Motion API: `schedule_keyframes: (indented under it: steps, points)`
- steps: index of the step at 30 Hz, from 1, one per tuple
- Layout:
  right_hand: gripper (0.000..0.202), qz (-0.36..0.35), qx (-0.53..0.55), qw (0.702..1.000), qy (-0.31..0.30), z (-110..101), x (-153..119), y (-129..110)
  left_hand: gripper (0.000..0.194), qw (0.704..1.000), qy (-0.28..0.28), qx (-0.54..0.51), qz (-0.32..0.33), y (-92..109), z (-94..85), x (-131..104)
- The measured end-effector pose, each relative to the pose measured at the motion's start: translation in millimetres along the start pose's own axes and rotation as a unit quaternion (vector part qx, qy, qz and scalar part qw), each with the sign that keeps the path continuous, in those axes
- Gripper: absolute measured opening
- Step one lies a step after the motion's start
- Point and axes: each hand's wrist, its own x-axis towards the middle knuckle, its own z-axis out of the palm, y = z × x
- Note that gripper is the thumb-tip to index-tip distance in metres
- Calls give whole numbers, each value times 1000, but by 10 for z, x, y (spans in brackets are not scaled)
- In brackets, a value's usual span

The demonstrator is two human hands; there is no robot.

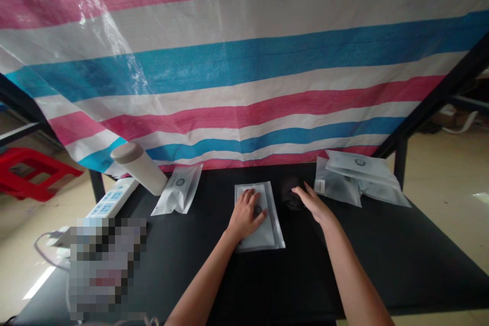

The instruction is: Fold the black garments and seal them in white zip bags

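Observation:
My left hand (246, 214) lies with fingers spread on a flat frosted plastic zip bag (269, 237) with a dark round logo, partly covered by the palm. To its right, my right hand (314, 205) is closed on the near right side of a dark, rounded bundle (292, 193) that looks like folded cloth. The bundle rests on the black table (305, 275) and blends into its colour, so its exact shape is hard to make out. Some right-hand fingers are hidden.
Filled frosted bags (359, 175) lie at the back right, and another frosted bag (179, 188) at the back left. Beside that one are a white bottle (139, 168) and a power strip (110, 201). A striped sheet (237, 71) hangs behind; a red stool (34, 173) stands left.

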Motion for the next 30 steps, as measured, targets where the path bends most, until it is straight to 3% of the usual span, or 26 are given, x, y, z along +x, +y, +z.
schedule_keyframes:
  steps: [2, 5, 9, 12, 15, 18, 22, 25, 30]
  points:
    - [36, 50, 95, 994, 11, -86, -14, -46, 51, 1000, -3, 21, 4, 0, 22, 25]
    - [36, 82, 159, 984, 16, -1, -65, -122, 42, 999, 35, -18, -32, 6, 1, 41]
    - [39, 52, 69, 994, -67, 225, -124, -146, 36, 980, 124, -118, -100, -52, -112, -8]
    - [45, 18, 18, 993, -112, 268, -114, -92, 49, 970, 122, -188, -95, -158, -196, -65]
    - [44, -5, 17, 997, -74, 229, -53, -1, 61, 961, 91, -241, -95, -268, -235, -86]
    - [41, 14, 29, 999, -18, 209, 10, 90, 50, 944, 110, -295, -95, -355, -224, -60]
    - [38, 81, 54, 995, -20, 239, 42, 137, 21, 942, 156, -268, -126, -460, -188, -6]
    - [41, 101, 67, 992, -38, 240, 46, 129, 9, 947, 159, -243, -136, -525, -192, 13]
    - [38, 95, 38, 994, -34, 196, 58, 131, 37, 959, 124, -202, -154, -607, -246, 0]
